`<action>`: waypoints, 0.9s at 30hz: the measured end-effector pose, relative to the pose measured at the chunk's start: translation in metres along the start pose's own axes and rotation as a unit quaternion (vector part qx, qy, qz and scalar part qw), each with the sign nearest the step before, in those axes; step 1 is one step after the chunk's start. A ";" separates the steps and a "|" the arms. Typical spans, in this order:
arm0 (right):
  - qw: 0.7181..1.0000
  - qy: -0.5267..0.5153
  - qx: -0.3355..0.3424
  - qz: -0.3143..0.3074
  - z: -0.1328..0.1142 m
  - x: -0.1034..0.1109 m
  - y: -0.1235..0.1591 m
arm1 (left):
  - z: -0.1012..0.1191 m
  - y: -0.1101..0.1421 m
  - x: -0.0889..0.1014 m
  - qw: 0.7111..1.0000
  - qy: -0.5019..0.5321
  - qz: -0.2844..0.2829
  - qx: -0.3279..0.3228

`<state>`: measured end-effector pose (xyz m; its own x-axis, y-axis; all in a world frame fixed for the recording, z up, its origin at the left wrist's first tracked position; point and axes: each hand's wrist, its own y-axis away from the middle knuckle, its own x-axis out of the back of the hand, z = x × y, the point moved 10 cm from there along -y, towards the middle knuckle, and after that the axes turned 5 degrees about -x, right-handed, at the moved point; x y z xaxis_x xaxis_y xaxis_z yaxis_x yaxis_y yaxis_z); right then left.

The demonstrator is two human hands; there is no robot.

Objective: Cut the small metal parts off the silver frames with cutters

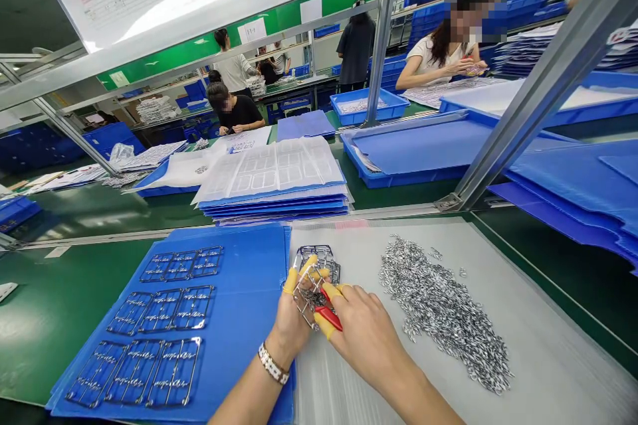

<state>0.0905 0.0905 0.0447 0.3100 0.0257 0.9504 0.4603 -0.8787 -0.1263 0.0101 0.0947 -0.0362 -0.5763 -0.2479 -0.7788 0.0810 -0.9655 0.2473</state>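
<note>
Left of the grey plastic sheet [528, 345], a green workbench [64, 319] runs beneath a blue corrugated board [254, 252], which touches the sheet's left edge and carries three rows of stamped metal frames [162, 309]. Beyond the board, farther from the person than the sheet, a stack of blue boards and printed sheets [274, 179] lies on the bench, and a seated person in a black top [239, 113] works farther off. At the sheet's left edge, the left hand [289, 325], with a beaded bracelet [273, 364] at its wrist and yellow finger cots [290, 281] on its fingers, is closed around the near edge of a single metal frame [319, 259]. That frame sits over the sheet, its long axis running away from the person and leaning slightly right. The left hand is the nearer to it, lying along its left side. The right hand [363, 325] comes in from the right, closed on red-handled cutters [329, 311], whose tips are hidden among the frame's bars. Right of the hands, a loose pile of small cut metal pieces [441, 312] lies on the sheet, well clear of the frame. Beyond the sheet to the right, a person in a white top [428, 60] handles something small over a bench, behind blue crates [413, 153].
</note>
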 end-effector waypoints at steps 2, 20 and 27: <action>1.000 -0.003 -0.002 -0.007 0.000 0.000 0.000 | 0.000 0.001 0.001 1.000 -0.005 0.004 -0.001; 0.998 0.057 0.005 0.001 -0.007 0.007 0.006 | -0.001 0.005 0.006 0.998 -0.057 0.009 0.000; 0.998 0.049 -0.038 -0.008 0.020 0.012 0.000 | -0.012 0.011 -0.004 0.998 0.011 -0.001 0.069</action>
<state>0.1107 0.1006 0.0510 0.2185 -0.0039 0.9758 0.3993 -0.9121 -0.0930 0.0229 0.0840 -0.0376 -0.5578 -0.2490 -0.7917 -0.0341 -0.9463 0.3216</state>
